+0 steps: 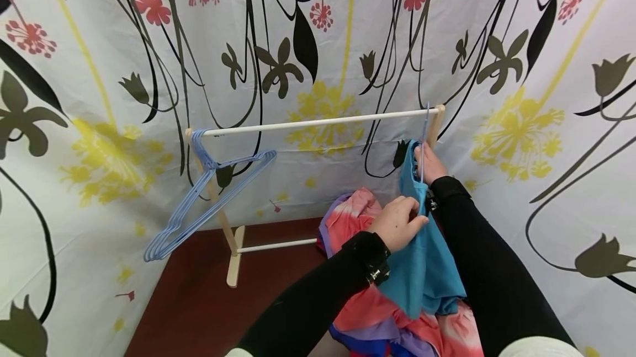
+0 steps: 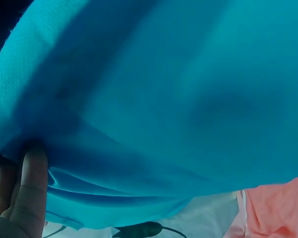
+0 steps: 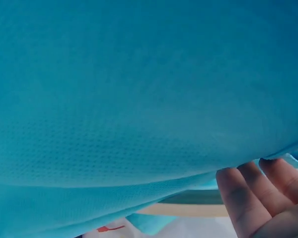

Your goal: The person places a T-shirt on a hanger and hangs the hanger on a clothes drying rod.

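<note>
A turquoise shirt (image 1: 422, 257) hangs from a thin blue hanger (image 1: 425, 131) hooked over the right end of the white rod (image 1: 318, 123). My left hand (image 1: 397, 223) pinches the shirt's near side, below the hanger; in the left wrist view its fingers (image 2: 34, 183) press into a fold of the cloth. Higher up and behind the hanger, my right hand (image 1: 431, 165) grips the shirt's upper edge. In the right wrist view the fingertips (image 3: 231, 178) are right at the cloth's border, partly hidden by fabric. Inside the shirt, most of the hanger's body is hidden.
Several blue hangers (image 1: 208, 172) hang together at the rack's left end. A wooden post (image 1: 223, 219) and foot (image 1: 236, 257) support that side. Below the shirt lies a heap of coral, purple and blue clothes (image 1: 358, 213) on the dark red surface (image 1: 283, 268). A flowered curtain (image 1: 308, 180) stands behind.
</note>
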`<act>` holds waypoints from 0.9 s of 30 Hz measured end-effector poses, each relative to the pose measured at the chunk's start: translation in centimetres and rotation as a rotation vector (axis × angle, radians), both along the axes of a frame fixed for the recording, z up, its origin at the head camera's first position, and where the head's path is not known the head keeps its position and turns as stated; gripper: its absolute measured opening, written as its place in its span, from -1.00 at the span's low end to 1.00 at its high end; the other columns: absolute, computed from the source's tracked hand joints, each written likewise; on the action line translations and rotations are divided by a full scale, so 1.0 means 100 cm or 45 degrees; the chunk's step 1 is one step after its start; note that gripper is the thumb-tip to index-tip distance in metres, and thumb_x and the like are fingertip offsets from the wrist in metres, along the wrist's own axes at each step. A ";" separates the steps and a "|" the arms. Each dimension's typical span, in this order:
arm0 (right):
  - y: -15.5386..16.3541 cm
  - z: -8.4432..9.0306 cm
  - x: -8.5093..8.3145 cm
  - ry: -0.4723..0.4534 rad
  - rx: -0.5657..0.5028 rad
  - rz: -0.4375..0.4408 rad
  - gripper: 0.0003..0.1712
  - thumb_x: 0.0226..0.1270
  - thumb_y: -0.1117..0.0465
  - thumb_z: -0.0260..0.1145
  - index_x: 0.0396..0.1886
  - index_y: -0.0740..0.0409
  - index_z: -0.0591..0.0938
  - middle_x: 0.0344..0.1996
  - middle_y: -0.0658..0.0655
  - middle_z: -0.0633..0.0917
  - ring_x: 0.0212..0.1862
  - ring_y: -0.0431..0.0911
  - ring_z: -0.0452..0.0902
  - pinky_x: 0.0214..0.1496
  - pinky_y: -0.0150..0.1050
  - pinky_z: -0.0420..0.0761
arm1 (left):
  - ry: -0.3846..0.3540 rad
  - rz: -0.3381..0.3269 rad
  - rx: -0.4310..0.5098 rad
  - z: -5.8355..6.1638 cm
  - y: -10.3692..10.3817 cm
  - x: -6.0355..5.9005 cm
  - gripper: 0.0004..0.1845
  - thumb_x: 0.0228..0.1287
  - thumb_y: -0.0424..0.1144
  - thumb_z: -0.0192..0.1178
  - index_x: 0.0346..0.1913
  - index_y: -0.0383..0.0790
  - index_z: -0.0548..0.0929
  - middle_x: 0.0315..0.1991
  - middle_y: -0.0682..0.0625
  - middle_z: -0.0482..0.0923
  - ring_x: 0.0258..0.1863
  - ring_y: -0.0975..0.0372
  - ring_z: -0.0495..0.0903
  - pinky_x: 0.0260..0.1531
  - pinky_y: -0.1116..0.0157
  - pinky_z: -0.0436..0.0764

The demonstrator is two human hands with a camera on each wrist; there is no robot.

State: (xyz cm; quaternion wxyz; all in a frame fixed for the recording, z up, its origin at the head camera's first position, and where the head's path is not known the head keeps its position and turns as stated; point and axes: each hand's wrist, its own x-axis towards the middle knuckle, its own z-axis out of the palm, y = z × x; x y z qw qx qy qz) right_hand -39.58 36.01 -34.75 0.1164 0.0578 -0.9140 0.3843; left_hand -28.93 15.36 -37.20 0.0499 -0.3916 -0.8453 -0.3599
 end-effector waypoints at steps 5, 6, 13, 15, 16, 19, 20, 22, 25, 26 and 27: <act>0.007 -0.006 0.003 0.010 0.031 -0.021 -0.26 0.71 -0.03 -0.38 0.59 0.36 -0.23 0.54 0.50 -0.13 0.52 0.42 -0.19 0.50 0.20 -0.07 | -0.006 0.013 0.004 -0.003 0.012 0.003 -0.81 0.52 -0.07 0.16 -0.24 -0.06 0.49 -0.39 0.13 0.39 -0.43 0.38 0.38 -0.43 0.51 0.36; 0.008 -0.008 0.003 0.005 0.040 -0.023 -0.26 0.70 -0.03 -0.38 0.59 0.36 -0.23 0.54 0.51 -0.13 0.52 0.43 -0.18 0.50 0.21 -0.07 | -0.017 0.016 0.002 -0.004 0.014 0.004 -0.80 0.52 -0.06 0.17 -0.26 -0.05 0.49 -0.40 0.12 0.38 -0.44 0.38 0.38 -0.44 0.51 0.36; 0.011 -0.021 0.015 -0.005 -0.029 0.019 -0.31 0.72 0.04 -0.31 0.61 0.32 -0.18 0.52 0.52 0.00 0.49 0.41 -0.02 0.45 0.22 0.07 | -0.109 0.032 -0.026 -0.015 0.014 0.011 -0.80 0.49 0.00 0.19 -0.24 -0.02 0.53 -0.36 0.15 0.39 -0.41 0.39 0.38 -0.41 0.48 0.39; 0.009 -0.022 0.023 -0.006 -0.110 0.020 -0.32 0.71 0.04 -0.33 0.63 0.24 -0.17 0.48 0.52 0.13 0.43 0.40 0.15 0.33 0.17 0.25 | -0.136 0.022 -0.009 -0.017 0.007 0.012 -0.79 0.50 0.03 0.18 -0.14 -0.03 0.57 -0.31 0.17 0.42 -0.37 0.41 0.41 -0.36 0.48 0.42; 0.007 -0.022 0.028 -0.007 -0.152 0.024 -0.33 0.71 0.03 -0.35 0.64 0.20 -0.16 0.46 0.53 0.18 0.38 0.39 0.22 0.25 0.13 0.33 | -0.153 0.013 0.000 -0.018 0.003 0.013 -0.77 0.50 0.05 0.16 -0.08 -0.04 0.59 -0.28 0.18 0.43 -0.35 0.42 0.42 -0.33 0.47 0.44; 0.001 -0.020 0.043 -0.026 -0.245 0.017 -0.32 0.70 -0.04 -0.37 0.66 0.09 -0.16 0.41 0.52 0.26 0.29 0.36 0.35 0.02 -0.01 0.47 | -0.208 -0.002 0.013 -0.021 -0.012 0.015 -0.66 0.50 0.09 0.15 0.08 -0.06 0.61 -0.21 0.20 0.48 -0.28 0.44 0.46 -0.25 0.45 0.49; -0.001 -0.019 0.049 -0.031 -0.256 0.015 -0.30 0.69 -0.07 -0.38 0.66 0.07 -0.16 0.40 0.52 0.27 0.29 0.35 0.35 -0.01 -0.03 0.49 | -0.224 -0.005 0.018 -0.022 -0.017 0.016 -0.64 0.49 0.09 0.15 0.12 -0.07 0.60 -0.19 0.20 0.50 -0.26 0.44 0.48 -0.23 0.45 0.50; -0.005 -0.017 0.058 -0.011 -0.271 0.001 -0.29 0.69 -0.09 -0.35 0.66 0.08 -0.13 0.36 0.53 0.32 0.25 0.32 0.37 -0.03 0.01 0.52 | -0.248 -0.006 0.008 -0.023 -0.027 0.018 -0.61 0.49 0.09 0.15 0.17 -0.06 0.59 -0.17 0.22 0.52 -0.23 0.44 0.50 -0.20 0.43 0.52; -0.009 -0.014 0.071 0.045 -0.254 -0.045 -0.30 0.69 -0.09 -0.30 0.65 0.12 -0.04 0.30 0.52 0.38 0.20 0.30 0.39 0.01 0.14 0.49 | -0.245 -0.009 -0.026 -0.026 -0.036 0.023 -0.61 0.50 0.08 0.15 0.22 -0.04 0.57 -0.13 0.24 0.56 -0.18 0.45 0.53 -0.15 0.42 0.54; -0.010 -0.013 0.075 0.070 -0.227 -0.069 -0.30 0.69 -0.09 -0.29 0.64 0.14 -0.01 0.29 0.52 0.40 0.19 0.31 0.40 0.05 0.17 0.47 | -0.237 -0.008 -0.039 -0.027 -0.039 0.024 -0.60 0.50 0.08 0.15 0.23 -0.03 0.57 -0.12 0.24 0.57 -0.16 0.45 0.54 -0.14 0.42 0.55; -0.012 -0.011 0.079 0.095 -0.205 -0.093 -0.30 0.69 -0.09 -0.27 0.63 0.16 0.03 0.29 0.51 0.41 0.17 0.30 0.41 0.08 0.21 0.44 | -0.226 -0.007 -0.058 -0.029 -0.042 0.026 -0.60 0.51 0.08 0.14 0.23 -0.01 0.57 -0.10 0.25 0.57 -0.14 0.45 0.54 -0.12 0.42 0.55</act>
